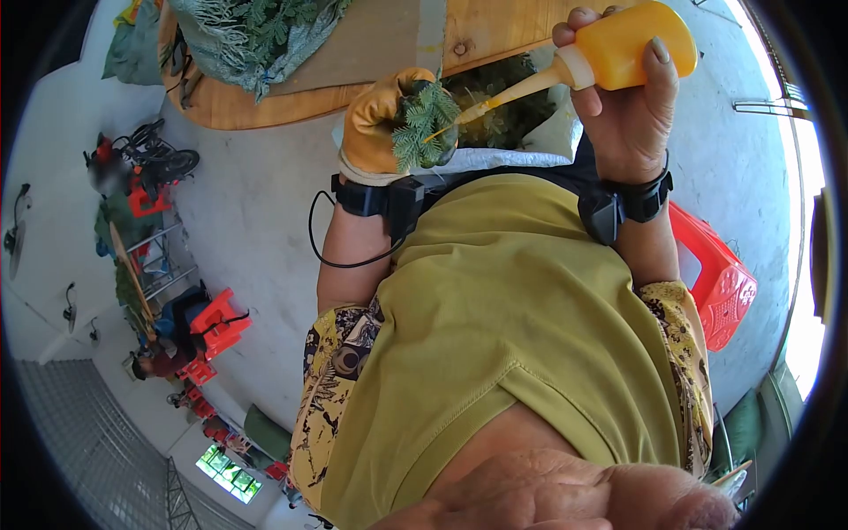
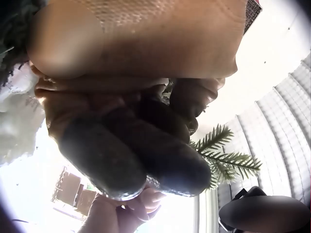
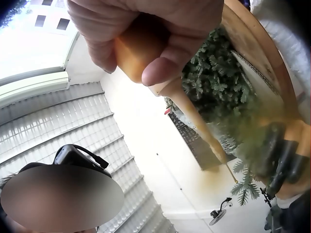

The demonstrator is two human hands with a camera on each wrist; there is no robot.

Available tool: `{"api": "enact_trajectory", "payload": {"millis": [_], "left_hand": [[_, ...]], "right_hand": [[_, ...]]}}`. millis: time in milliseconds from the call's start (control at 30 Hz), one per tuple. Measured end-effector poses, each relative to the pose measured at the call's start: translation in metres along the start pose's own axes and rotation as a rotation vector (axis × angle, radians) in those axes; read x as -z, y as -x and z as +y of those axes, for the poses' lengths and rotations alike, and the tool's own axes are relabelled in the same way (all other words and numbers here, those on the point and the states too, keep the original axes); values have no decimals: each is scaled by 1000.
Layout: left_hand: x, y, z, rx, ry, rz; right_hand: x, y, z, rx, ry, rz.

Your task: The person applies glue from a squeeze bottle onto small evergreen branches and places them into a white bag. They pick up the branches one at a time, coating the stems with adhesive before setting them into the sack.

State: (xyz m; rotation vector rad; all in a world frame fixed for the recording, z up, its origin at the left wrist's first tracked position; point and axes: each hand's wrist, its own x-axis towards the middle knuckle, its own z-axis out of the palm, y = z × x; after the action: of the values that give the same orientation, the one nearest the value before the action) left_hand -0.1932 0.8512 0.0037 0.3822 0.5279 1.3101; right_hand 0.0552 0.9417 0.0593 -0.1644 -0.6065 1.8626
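In the head view, my left hand (image 1: 375, 124) wears an orange glove with dark fingertips and grips a green fir-like sprig (image 1: 424, 124). My bare right hand (image 1: 632, 115) holds a yellow squeeze bottle (image 1: 632, 49) tilted, its long nozzle pointing down-left, the thin tip at the sprig. In the left wrist view, the curled dark glove fingers (image 2: 141, 150) cover most of the sprig, whose needles (image 2: 228, 162) stick out at the right. The right wrist view has my right hand (image 3: 150, 34) around the bottle (image 3: 138, 51), with the nozzle tip beside the sprig (image 3: 246, 187).
A wooden table (image 1: 238, 110) stands in front, with a sack of greenery (image 1: 265, 44) on it. More greenery lies in a white sack (image 1: 552, 137) at my lap. A red stool (image 1: 711, 274) is at the right. Other people, red stools and a motorcycle are at the left.
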Motion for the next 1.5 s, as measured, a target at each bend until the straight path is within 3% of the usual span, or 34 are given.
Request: {"api": "enact_trajectory", "payload": {"millis": [167, 233, 467, 633, 700, 833, 900, 967, 1033, 1433, 1500], "left_hand": [[0, -5, -3, 57, 44, -26], [0, -5, -4, 69, 39, -56], [20, -4, -8, 73, 78, -102], [1, 1, -7, 112, 145, -104], [-25, 3, -5, 94, 48, -87], [15, 2, -9, 170, 126, -165], [25, 2, -11, 84, 7, -196], [21, 2, -10, 144, 62, -185], [17, 1, -9, 204, 119, -176], [4, 1, -10, 259, 104, -112], [2, -2, -10, 264, 73, -218]], "right_hand": [[-9, 3, -8, -58, 83, 26], [-17, 2, -4, -11, -36, 145], [-10, 2, -3, -15, -14, 143], [25, -1, -8, -87, 91, -58], [22, -1, -8, -77, 114, -22], [21, -1, -9, -74, 166, 14], [28, -2, -10, -101, 148, -12], [25, -2, -9, -130, 130, -35], [11, -2, -5, -70, 127, 100], [15, -6, 1, -57, 114, 143], [21, -6, 1, -58, 112, 141]]}}
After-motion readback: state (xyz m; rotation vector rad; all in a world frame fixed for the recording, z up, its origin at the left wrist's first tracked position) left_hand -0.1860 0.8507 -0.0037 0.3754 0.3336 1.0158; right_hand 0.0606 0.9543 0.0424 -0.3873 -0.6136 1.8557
